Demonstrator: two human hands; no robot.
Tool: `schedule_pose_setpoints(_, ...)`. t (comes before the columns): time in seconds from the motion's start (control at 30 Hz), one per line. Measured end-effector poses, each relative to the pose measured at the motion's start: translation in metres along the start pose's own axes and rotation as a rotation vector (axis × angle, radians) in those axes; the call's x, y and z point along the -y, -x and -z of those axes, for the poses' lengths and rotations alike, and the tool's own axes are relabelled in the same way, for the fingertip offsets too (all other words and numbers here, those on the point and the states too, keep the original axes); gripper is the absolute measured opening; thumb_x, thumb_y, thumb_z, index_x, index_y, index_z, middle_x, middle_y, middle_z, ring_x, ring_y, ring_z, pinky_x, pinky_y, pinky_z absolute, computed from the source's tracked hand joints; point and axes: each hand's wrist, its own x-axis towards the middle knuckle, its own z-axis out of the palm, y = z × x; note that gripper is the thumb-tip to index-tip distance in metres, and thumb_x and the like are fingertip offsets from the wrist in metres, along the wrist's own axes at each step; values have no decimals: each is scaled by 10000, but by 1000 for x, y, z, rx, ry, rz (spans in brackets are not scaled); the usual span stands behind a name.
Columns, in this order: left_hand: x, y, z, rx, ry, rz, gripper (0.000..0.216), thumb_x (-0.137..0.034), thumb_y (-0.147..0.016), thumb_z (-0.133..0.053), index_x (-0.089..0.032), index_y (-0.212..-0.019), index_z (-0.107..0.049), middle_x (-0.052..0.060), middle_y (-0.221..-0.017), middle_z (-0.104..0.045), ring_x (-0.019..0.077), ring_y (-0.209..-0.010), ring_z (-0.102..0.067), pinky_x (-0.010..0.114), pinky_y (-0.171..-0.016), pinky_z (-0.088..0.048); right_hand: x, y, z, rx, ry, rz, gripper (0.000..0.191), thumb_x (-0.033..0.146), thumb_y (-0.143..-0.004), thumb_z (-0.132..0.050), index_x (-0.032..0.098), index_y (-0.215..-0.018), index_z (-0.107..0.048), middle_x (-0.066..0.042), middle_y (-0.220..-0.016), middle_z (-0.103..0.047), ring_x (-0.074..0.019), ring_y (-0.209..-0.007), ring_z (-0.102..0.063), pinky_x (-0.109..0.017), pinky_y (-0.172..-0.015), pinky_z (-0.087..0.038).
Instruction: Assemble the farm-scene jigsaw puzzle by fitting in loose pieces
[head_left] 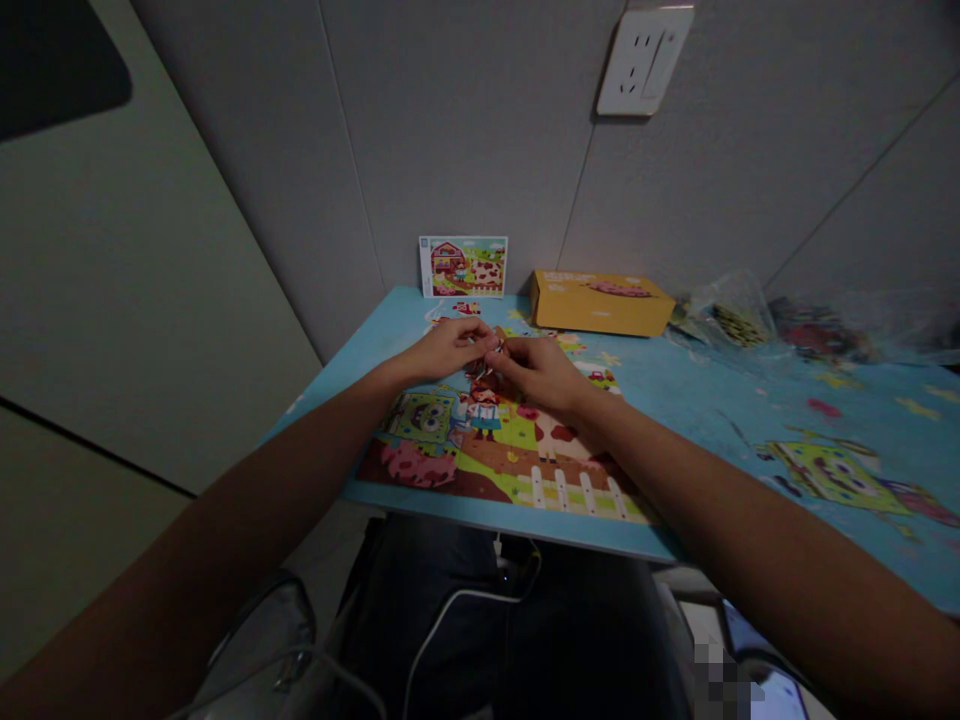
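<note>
A partly built farm jigsaw puzzle [517, 460] lies on the blue cartoon-printed table [697, 400] in front of me. My left hand [446, 347] and my right hand [541, 375] meet above the puzzle's far edge. Both are pinched together on a small puzzle piece [489, 352] held between their fingertips. A few loose pieces [466, 308] lie just beyond the hands. A reference picture card [463, 266] of the farm scene leans against the wall behind them.
A yellow puzzle box [600, 303] sits at the back by the wall. Clear plastic bags [731, 315] with more pieces lie to its right. A wall socket [645, 60] is above. A white cable [450, 620] runs over my lap.
</note>
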Motion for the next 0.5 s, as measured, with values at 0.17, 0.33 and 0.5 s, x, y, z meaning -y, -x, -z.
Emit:
schedule_pose_setpoints(0.17,-6,0,1,24,-38,-10,337,-445,-866,-509,-121,-819,-587,-6,-680,-530,87,-594,-482,218,-577,-387,2,0,1,-15,44,12,465,546,-895,-404,157,-683,-546,11,-567,-454,-100,-541,-363,-263,-527,-246)
schedule_pose_setpoints(0.33,-7,2,1,62,-62,-23,422,-528,-840,-509,-117,-848,-602,-5,-662,-529,93,-577,-476,218,-550,-376,3,0,2,-24,94,33,497,547,-903,-381,162,-620,-516,20,-523,-415,-91,-509,-337,-267,-519,-225)
schedule_pose_setpoints(0.5,-6,4,-1,102,-25,-17,350,-421,-762,-635,-122,-938,-590,50,-878,-610,133,-769,-564,251,-691,-439,-1,-2,3,9,129,49,451,482,-900,-415,141,-657,-583,-1,-547,-492,-98,-519,-395,-263,-518,-225)
